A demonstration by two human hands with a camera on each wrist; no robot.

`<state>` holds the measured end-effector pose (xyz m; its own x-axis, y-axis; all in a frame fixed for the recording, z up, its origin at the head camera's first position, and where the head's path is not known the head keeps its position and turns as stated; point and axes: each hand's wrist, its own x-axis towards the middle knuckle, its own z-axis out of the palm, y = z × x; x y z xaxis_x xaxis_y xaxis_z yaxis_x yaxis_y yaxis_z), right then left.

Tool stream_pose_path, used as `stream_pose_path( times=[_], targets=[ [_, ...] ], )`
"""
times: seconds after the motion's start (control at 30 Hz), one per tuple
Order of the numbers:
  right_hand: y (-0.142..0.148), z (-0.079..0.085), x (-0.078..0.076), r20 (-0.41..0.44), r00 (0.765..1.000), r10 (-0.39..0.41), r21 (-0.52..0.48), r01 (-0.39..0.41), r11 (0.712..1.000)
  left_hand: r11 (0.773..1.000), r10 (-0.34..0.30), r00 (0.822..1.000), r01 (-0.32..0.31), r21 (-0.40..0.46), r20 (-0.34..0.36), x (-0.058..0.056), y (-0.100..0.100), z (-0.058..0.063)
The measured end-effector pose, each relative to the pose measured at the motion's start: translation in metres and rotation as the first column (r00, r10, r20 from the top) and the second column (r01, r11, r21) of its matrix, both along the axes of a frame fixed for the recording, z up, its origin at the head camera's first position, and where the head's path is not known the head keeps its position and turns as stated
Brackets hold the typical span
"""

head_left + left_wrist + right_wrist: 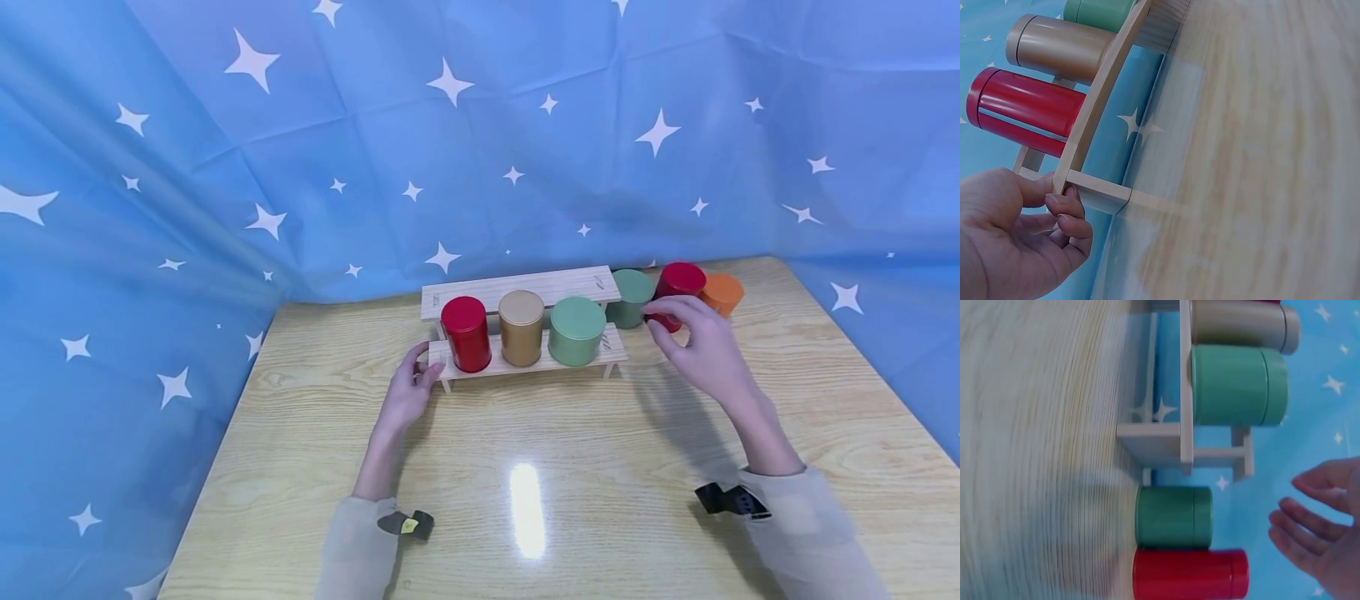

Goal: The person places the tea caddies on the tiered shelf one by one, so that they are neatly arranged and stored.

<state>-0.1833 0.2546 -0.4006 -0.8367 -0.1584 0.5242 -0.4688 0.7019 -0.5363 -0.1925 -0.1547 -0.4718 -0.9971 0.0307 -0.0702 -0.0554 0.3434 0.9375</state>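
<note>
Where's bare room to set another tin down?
Bare: the upper shelf, behind three tins, and the table between the forearms. Crowded: the lower shelf under those tins, and beyond the right hand, where a green tin, red tin and orange tin stand close.

Honestly, I'm not making out a single readable word, number or brand here. The upper board (517,287) and lower board (613,348) of the wooden stand are showing some little slanted marks near their ends, but they're coming out too small to tell if that's lettering. Same deal with the yellow patch (408,526) that's sitting on the dark wrist gadget (425,525) at the left sleeve (356,546): nothing's reading clearly.
</note>
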Motion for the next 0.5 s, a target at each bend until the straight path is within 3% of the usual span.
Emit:
stream_pose_path(
  times=[0.5],
  targets=[
    [0.038, -0.002, -0.003, 0.075, 0.996, -0.052, -0.010, 0.053, 0.999, 1.000, 0.010, 1.000, -0.010, -0.015, -0.015, 0.000, 0.000, -0.001]
  ],
)
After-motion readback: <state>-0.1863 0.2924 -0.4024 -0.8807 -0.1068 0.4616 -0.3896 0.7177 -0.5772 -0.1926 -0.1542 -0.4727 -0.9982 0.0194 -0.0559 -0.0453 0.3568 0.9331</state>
